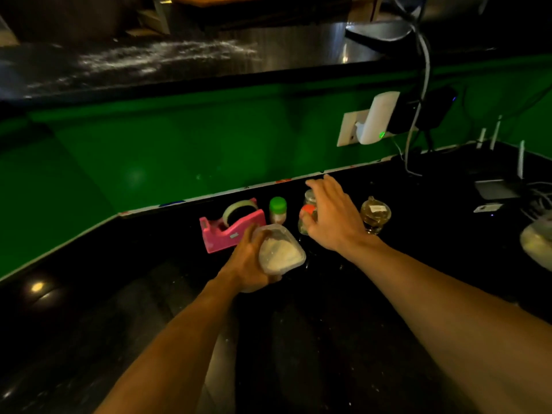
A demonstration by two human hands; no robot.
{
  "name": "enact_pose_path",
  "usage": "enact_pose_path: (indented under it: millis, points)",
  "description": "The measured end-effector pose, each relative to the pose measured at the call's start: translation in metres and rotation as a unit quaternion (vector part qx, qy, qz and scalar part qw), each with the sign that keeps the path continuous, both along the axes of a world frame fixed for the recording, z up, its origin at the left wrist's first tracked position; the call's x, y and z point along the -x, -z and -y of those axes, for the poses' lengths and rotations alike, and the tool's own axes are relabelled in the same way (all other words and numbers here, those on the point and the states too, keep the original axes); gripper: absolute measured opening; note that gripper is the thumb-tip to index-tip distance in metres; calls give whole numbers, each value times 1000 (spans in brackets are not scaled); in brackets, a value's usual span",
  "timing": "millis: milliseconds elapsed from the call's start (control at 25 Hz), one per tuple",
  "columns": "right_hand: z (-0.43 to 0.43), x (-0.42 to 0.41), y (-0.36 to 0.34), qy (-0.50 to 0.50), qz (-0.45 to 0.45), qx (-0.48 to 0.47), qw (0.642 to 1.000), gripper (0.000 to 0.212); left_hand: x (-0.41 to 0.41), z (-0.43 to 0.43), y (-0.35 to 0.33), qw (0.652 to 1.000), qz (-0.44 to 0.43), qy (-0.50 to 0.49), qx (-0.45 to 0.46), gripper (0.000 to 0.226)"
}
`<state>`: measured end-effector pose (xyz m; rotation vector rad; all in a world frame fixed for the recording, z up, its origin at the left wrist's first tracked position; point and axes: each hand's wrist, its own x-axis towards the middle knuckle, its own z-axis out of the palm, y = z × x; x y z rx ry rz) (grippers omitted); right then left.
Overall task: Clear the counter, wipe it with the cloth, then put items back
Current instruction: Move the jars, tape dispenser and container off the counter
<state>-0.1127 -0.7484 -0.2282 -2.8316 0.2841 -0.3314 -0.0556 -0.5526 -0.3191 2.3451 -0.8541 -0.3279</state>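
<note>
My left hand [246, 261] grips a clear plastic tub of white powder [280, 251] just above the black counter [125, 294]. My right hand [331, 213] hovers with spread, relaxed fingers over an orange-capped jar [307, 211] and a glass jar [310, 197] behind it, holding nothing. A pink tape dispenser [230, 227] stands left of the tub. Beside it is a green-capped bottle [277, 209]. A round glass jar with amber contents [375, 215] sits to the right of my right hand.
A green wall [179, 150] backs the counter, with a white socket and plug-in device [376, 121]. Cables and a flat grey device [497, 189] lie at the far right, and a pale bag [537, 240] sits at the right edge.
</note>
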Motion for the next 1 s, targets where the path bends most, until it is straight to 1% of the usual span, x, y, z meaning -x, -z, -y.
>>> enact_pose_path:
  millis: [120,240,320,400,480,520,600,720,880,1000]
  points:
    - [3,-5,4,-19,1,-9,1000,62,-11,13,12,1000,-13,-1,-16,112]
    - [4,-4,5,-18,-8,-19,1000,62,-21,19,10,997,-24,26,-65,120]
    - [3,0,3,-16,-14,-22,1000,62,-23,17,-2,992,-44,38,-109,124]
    - [-2,4,-4,-14,-15,-27,999,62,-22,12,-16,981,-69,52,-176,126]
    - [-12,8,-14,-14,-12,-28,999,62,-18,4,-34,962,-73,70,-253,127]
    - [-19,10,-21,-17,-10,-25,999,61,-16,-2,-43,958,-68,74,-267,125]
    - [-40,14,-32,-30,-7,-17,999,61,-12,-19,-60,965,-56,72,-246,121]
    - [-81,18,-46,-48,-9,-10,999,61,-5,-56,-80,979,-47,37,-194,118]
    - [-169,28,-71,-90,11,-23,996,62,21,-149,-115,988,57,-31,-141,110]
    - [-256,42,-91,-144,40,-46,988,62,47,-251,-147,979,136,-110,-106,106]
